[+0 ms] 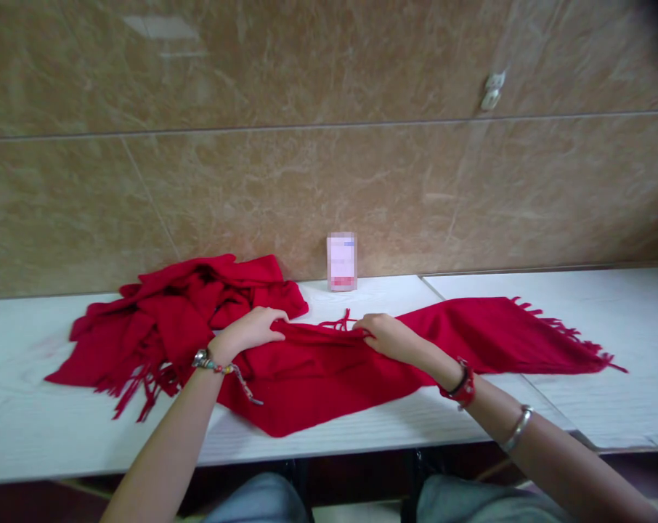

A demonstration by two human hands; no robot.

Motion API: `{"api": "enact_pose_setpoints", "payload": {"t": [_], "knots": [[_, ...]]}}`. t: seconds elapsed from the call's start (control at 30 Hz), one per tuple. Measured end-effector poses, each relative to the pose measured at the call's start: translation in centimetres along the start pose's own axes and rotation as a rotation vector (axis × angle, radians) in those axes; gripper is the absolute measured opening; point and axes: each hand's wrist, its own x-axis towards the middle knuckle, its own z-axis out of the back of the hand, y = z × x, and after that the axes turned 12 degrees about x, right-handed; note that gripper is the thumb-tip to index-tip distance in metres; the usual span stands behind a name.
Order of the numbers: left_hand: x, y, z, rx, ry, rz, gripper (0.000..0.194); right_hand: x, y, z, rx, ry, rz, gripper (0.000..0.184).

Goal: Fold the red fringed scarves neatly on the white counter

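cloth (176,290) heaped in loose red folds lies at the left of the white table (18,363), a fringe (144,388) spilling from its near side; whether it belongs to the piece in hand cannot be told. just right of it the person's left hand (253,328) pinches the far edge of the red scarf (318,396) between thumb and finger, the other fingertips partly hidden. the beaded bracelet (217,365) on that wrist dangles over the scarf, so lifting the wrist a little would spare a snag. between the hands the edge runs nearly straight, and an even, light pull from both sides should hold it so without stretching the weave. beyond it, near the wall, stands a small pale box-like object (342,261), its face blurred. the right hand (394,340) has its fingers curled together and pinching the same edge, the tips again partly covered. further right the scarf lies flat on the table, ending in a second fringe (571,330); smoothing outward along it with an open palm would suit such soft cloth, provided the red wristband (462,385) is clear of the surface.
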Motion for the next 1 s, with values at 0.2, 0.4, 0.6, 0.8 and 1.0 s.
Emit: {"api": "enact_pose_setpoints", "payload": {"t": [0.2, 0.4, 0.6, 0.8, 1.0], "knots": [[-2.6, -1.3, 4.4, 0.128, -0.469, 0.240, 0.027, -1.0, 1.6, 2.5, 0.012, -0.355, 0.079, 0.026], [-5.6, -3.2, 1.8, 0.101, 0.231, 0.011, 0.024, -3.4, 2.2, 2.3, 0.112, 0.264, 0.334, 0.023], [-5.5, -4.1, 2.2, -0.067, 0.356, -0.077, 0.039, -4.3, 0.0, 3.0, 0.224, 0.200, 0.268, 0.026], [-0.8, -6.1, 0.9, 0.087, -0.101, -0.094, 0.033, -3.7, -5.0, 2.5, 0.014, -0.051, 0.115, 0.029], [4.6, -7.9, -2.5, 0.035, -0.061, -0.179, 0.031, -4.5, -8.1, -1.6, -0.153, -0.011, 0.040, 0.040]]}}
